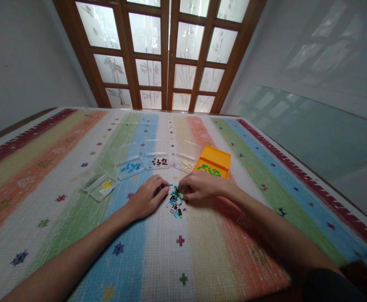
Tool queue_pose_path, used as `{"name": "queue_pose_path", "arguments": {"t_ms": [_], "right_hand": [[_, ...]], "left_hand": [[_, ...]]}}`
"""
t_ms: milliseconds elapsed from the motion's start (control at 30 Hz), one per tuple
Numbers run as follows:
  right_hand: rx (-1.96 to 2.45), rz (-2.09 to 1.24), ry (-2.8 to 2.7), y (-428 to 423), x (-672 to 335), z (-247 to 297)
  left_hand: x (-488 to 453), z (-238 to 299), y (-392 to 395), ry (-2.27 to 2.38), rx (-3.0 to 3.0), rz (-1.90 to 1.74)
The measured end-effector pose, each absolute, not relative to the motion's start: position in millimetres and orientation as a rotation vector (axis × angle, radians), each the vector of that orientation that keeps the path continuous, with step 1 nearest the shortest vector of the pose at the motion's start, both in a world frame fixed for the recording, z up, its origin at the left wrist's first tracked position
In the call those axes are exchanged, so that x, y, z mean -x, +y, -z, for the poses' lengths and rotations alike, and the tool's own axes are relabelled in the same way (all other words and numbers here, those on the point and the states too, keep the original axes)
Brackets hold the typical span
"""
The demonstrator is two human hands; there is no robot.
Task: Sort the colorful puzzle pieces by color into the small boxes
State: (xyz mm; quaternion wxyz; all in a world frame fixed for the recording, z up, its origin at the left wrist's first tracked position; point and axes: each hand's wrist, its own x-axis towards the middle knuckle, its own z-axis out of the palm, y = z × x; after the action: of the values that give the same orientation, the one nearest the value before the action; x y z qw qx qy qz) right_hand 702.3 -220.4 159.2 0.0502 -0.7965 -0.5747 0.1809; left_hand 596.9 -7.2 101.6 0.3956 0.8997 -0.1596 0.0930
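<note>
A pile of small mixed toy bricks (pixel 176 202), in green, brown, blue and grey, lies loose on the cloth between my two hands. My left hand (pixel 150 195) rests at the pile's left side with its fingers curled and thumb close to the index finger. At those fingertips a small blue brick (pixel 171 185) shows. From the right, my right hand (pixel 200 184) reaches over the pile's edge, fingers bent down and pinched together among the bricks. What its fingertips hold, if anything, is hidden.
Behind the hands, an arc of open clear boxes holds yellow bricks (pixel 106 185), blue bricks (pixel 130 167), brown bricks (pixel 160 162) and cream bricks (pixel 184 164). An orange box (pixel 216 157) with green bricks (pixel 210 170) stands at the right, partly behind my right hand. A striped cloth (pixel 164 260) covers the table.
</note>
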Motion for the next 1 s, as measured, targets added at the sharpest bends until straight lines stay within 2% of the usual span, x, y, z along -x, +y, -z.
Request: {"name": "queue_pose_path", "arguments": {"t_ms": [1000], "right_hand": [[2.493,-0.532,-1.779,-216,-692,-164]], "left_hand": [[-597,-102,-7,-0.42,-2.291,-0.23]]}}
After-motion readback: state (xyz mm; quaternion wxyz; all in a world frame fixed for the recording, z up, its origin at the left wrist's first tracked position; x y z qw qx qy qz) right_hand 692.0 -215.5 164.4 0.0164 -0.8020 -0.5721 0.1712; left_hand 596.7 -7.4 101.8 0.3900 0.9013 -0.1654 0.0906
